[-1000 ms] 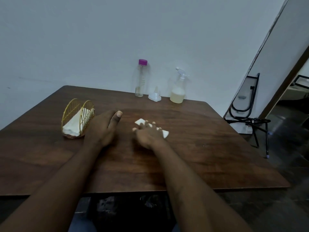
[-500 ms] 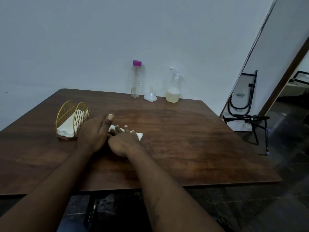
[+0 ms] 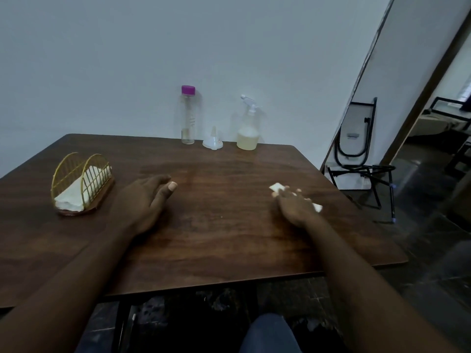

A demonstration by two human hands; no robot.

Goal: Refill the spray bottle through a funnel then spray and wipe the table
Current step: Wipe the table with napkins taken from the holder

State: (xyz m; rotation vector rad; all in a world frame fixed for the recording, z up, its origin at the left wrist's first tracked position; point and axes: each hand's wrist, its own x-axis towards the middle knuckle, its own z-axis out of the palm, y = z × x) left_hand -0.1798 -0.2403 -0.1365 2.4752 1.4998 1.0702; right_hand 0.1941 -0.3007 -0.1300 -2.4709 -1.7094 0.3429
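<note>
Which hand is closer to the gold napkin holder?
Left. The left hand rests flat just right of the napkin holder; the right hand, pressing a tissue, is far across the table.

No legible text anywhere

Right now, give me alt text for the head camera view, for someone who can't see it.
A person's right hand presses a white tissue onto a wooden table, while the left hand rests flat. A gold wire napkin holder stands at the left; a purple-capped bottle, a funnel and a spray bottle line the far edge by the wall.
</note>
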